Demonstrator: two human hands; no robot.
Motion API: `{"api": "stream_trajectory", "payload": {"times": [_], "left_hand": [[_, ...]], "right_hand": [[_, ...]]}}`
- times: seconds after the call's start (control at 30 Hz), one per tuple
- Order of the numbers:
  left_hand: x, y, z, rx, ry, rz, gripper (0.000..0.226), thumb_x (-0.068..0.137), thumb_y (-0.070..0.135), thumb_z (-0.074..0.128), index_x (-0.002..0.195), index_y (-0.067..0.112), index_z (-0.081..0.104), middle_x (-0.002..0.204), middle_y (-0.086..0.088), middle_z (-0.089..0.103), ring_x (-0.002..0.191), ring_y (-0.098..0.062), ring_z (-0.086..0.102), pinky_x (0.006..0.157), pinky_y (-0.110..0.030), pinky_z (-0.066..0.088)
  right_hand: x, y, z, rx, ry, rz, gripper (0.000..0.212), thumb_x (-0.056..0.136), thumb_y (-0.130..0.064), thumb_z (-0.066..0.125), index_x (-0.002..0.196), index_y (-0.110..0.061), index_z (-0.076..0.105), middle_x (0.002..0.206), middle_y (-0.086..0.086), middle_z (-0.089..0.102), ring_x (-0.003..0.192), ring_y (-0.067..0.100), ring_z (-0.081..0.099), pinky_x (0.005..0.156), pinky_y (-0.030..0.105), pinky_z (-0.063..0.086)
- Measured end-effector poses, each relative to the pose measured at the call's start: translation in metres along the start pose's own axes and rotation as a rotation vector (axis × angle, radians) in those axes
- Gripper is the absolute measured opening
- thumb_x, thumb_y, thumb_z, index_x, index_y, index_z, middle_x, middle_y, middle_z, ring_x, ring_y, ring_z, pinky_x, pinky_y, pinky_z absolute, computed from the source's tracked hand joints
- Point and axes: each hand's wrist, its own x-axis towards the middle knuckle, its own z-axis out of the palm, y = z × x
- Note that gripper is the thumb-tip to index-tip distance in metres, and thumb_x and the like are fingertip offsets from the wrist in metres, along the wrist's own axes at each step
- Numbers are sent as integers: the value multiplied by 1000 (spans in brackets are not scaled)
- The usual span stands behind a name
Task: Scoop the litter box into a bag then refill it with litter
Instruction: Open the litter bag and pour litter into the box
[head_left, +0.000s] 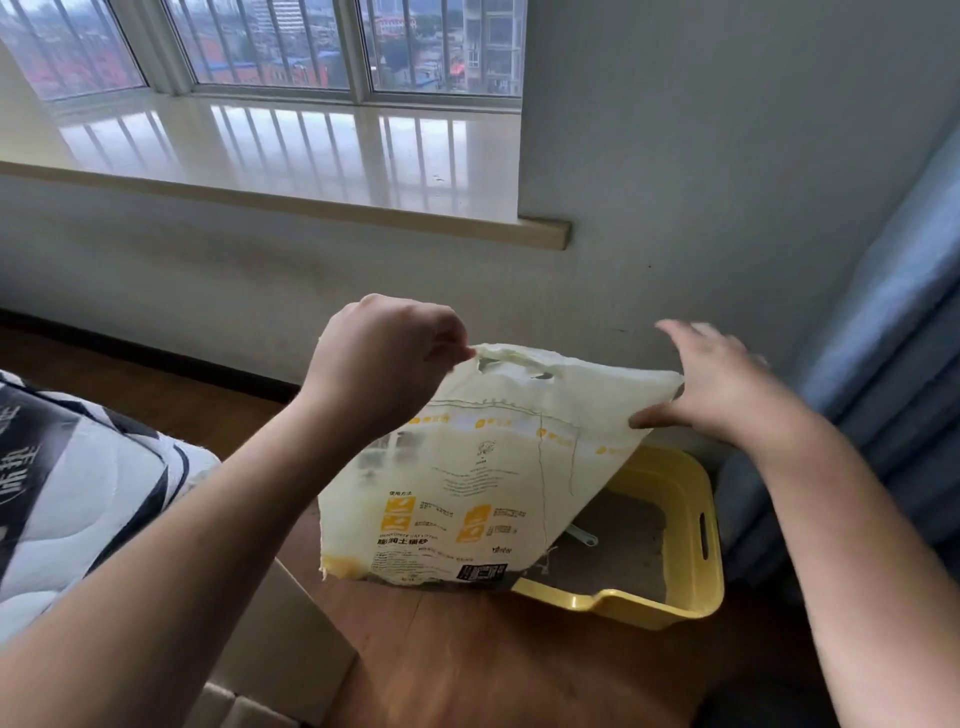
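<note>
Forearms: both reach forward from the bottom edge, over a wooden floor (493, 660).
Quilt (78, 493): black-and-white, at the left, close in.
Box (698, 561): yellow litter tray on the floor ahead and to the right, its long axis running away toward the wall; grey litter (618, 545) covers its bottom, and a pale scoop handle (584, 538) shows just past the bag's edge.
Bag (483, 467): pale yellow litter sack with printed text, held up over the tray's left part, tilted so its handle-hole end points up and away and its torn, ragged end hangs lowest, toward the camera and the tray's near rim; its long axis slants from top right down to bottom left.
Left hand (384, 358): fingers curled tight, pinching the bag's upper left corner.
Right hand (717, 384): fingers spread and nearly straight, thumb under the bag's upper right corner; slightly blurred.
Curtain (883, 338): blue, far right.
Wall and sill (322, 156): grey wall behind, glossy sill under a barred window.
</note>
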Motion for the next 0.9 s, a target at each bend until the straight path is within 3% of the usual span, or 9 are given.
{"api": "stream_trajectory", "payload": {"times": [0.07, 0.17, 0.23, 0.3, 0.4, 0.6, 0.7, 0.83, 0.9], "left_hand": [[-4, 0, 3, -12, -14, -7, 15, 82, 37, 69, 77, 23, 74, 64, 4, 69, 60, -27, 63, 58, -35, 52], [-9, 2, 7, -16, -19, -19, 20, 80, 40, 63, 75, 24, 74, 63, 5, 69, 59, -26, 63, 56, -34, 52], [-11, 5, 9, -10, -35, -21, 15, 81, 36, 69, 74, 24, 73, 62, 5, 68, 58, -25, 62, 55, -33, 51], [-13, 8, 9, -1, -49, -22, 12, 81, 33, 72, 73, 25, 72, 62, 6, 68, 58, -24, 62, 55, -32, 51], [-17, 6, 8, 23, -35, -8, 17, 80, 36, 66, 71, 24, 71, 60, 7, 66, 55, -23, 61, 52, -32, 50], [-28, -10, 11, 151, -109, 90, 18, 81, 36, 67, 68, 24, 67, 55, 6, 62, 47, -26, 57, 46, -25, 40], [-35, -23, 14, 161, -181, 65, 16, 81, 30, 75, 70, 25, 65, 57, 9, 64, 51, -23, 58, 50, -23, 32], [-45, -31, 19, 140, -199, 57, 16, 85, 39, 55, 75, 27, 60, 65, 12, 64, 54, -21, 59, 46, -27, 42], [-50, -31, 21, 135, -243, 35, 11, 86, 37, 56, 80, 28, 58, 73, 12, 65, 58, -19, 59, 48, -28, 45]], "right_hand": [[-11, -13, -14, 29, 42, -84, 120, 58, -51, 85, 151, -28, 13, 153, 3, 27, 139, 28, 28, 110, 44, 26], [-23, -35, -12, 71, 121, -232, 112, 59, -53, 82, 149, -32, 18, 149, -3, 37, 134, 24, 36, 110, 41, 28], [-22, -47, 6, 43, 131, -268, 85, 65, -54, 78, 139, -34, 39, 136, -7, 52, 123, 23, 47, 102, 37, 37], [-22, -54, 21, -13, 168, -293, 50, 75, -54, 71, 119, -34, 58, 113, -8, 64, 107, 23, 56, 82, 30, 39], [-16, -55, 33, 19, 252, -332, 23, 83, -51, 64, 89, -29, 64, 80, -8, 62, 81, 20, 59, 65, 28, 34], [-10, -44, 60, 74, 503, -613, 22, 75, -41, 76, 68, -23, 64, 61, -10, 61, 51, 18, 52, 56, 25, 36], [-6, -45, 73, 87, 519, -700, 23, 75, -39, 76, 66, -21, 65, 61, -9, 62, 50, 16, 52, 56, 27, 44], [2, -48, 81, 99, 558, -746, 22, 76, -37, 74, 67, -19, 65, 61, -7, 62, 54, 17, 56, 59, 28, 43], [2, -49, 84, 94, 559, -764, 20, 74, -30, 79, 66, -19, 64, 60, -6, 61, 55, 18, 56, 57, 29, 42]]}}
